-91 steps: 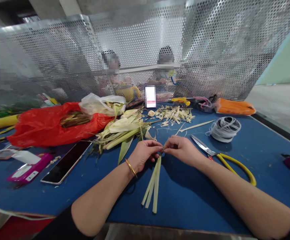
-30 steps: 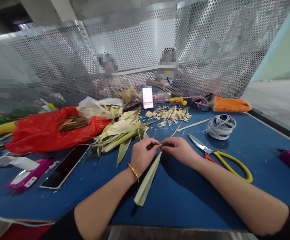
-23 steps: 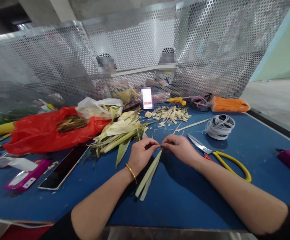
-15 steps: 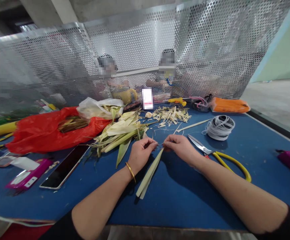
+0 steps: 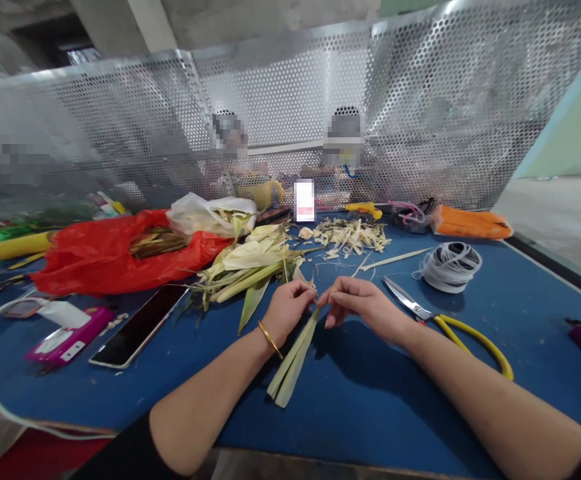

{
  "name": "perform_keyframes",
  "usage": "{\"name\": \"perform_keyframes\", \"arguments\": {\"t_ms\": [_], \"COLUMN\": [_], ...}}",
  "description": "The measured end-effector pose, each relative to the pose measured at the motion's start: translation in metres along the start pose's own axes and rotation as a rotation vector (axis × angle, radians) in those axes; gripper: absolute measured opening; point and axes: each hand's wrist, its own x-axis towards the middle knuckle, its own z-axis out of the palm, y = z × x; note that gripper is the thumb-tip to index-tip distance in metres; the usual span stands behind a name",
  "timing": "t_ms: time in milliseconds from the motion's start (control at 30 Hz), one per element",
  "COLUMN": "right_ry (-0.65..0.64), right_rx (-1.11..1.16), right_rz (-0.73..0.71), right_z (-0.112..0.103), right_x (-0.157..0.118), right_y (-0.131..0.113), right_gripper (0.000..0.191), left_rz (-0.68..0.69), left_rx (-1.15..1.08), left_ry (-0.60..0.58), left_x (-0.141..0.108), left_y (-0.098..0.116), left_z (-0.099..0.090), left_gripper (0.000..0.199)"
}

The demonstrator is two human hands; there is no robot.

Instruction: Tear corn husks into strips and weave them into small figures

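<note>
Two long pale corn husk strips (image 5: 295,363) hang toward me, joined at their narrow top and spread at the bottom. My left hand (image 5: 290,308), with a gold bangle at the wrist, pinches that top end. Beside it, my right hand (image 5: 360,303) has its fingers parted, the index fingertip touching the top of the strips. Thin thread near the fingertips is hard to make out. Yellow-handled scissors (image 5: 437,317) lie open-bladed to the right of my right hand. A spool of grey-white thread (image 5: 451,268) stands behind them.
A heap of corn husks (image 5: 250,263) lies left of centre, by a red plastic bag (image 5: 95,257). Husk scraps (image 5: 353,237) are piled behind my hands. A phone (image 5: 140,327) and a purple power strip (image 5: 73,340) lie left. A perforated metal screen (image 5: 290,87) stands at the back, people beyond it.
The right hand's pinch has loosened and its fingers have parted. The husk strips have spread wider at their lower ends. The left hand now pinches at their top; the view has shifted slightly.
</note>
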Motion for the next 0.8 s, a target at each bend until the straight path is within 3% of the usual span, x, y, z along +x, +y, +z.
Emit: {"name": "perform_keyframes", "arguments": {"t_ms": [133, 267, 500, 700, 800], "right_ry": [0.034, 0.040, 0.054, 0.097, 0.141], "right_rx": [0.015, -0.017, -0.169, -0.299, -0.277], "right_rz": [-0.011, -0.026, -0.048, -0.064, -0.111], "right_z": [-0.001, -0.001, 0.003, 0.003, 0.000], "right_x": [0.002, 0.004, 0.005, 0.006, 0.006], "right_y": [0.004, 0.007, 0.008, 0.011, 0.011], "right_gripper": [0.031, 0.035, 0.033, 0.027, 0.026], "left_rz": [-0.225, -0.278, -0.089, -0.084, 0.012], "left_rx": [-0.469, -0.619, -0.335, -0.251, -0.127], "left_ry": [-0.124, -0.200, -0.177, -0.151, -0.089], "left_x": [-0.003, -0.005, -0.007, -0.007, -0.006], "left_y": [0.006, 0.007, 0.008, 0.005, 0.007], "left_z": [0.002, 0.003, 0.009, 0.009, 0.007], "left_gripper": [0.022, 0.021, 0.017, 0.015, 0.014]}}
